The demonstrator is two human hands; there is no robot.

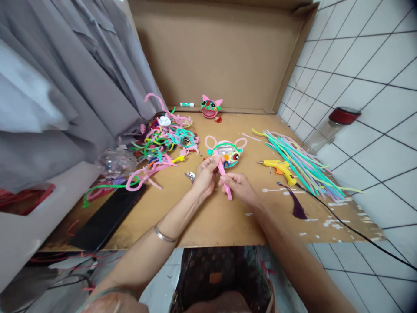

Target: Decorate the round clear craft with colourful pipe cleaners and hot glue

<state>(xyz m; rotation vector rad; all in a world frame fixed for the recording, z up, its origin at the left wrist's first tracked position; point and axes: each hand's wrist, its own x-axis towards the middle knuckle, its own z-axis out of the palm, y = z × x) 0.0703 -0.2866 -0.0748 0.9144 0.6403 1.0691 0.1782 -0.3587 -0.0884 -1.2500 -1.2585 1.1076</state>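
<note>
Between my two hands is a pink pipe cleaner [228,191], bent into a long, thick strip. My left hand [207,173] pinches its upper part, and the fingers of my right hand [239,184] close round it lower down. Just beyond them on the table lies a half-made animal head [233,150] with looped pink ears, a green band and a round red-and-black eye. My left hand covers part of that head's left side. Farther back sits a similar head [210,108] with pink pointed ears and a red mouth.
A tangle of pipe cleaners [176,139] and a clear plastic ball [117,163] lie left, near a black phone-like slab [107,217]. To the right are a yellow glue gun [280,168] with its cord, a purple tassel [298,206] and straight pipe cleaners [302,163]. Cardboard [221,56] stands behind.
</note>
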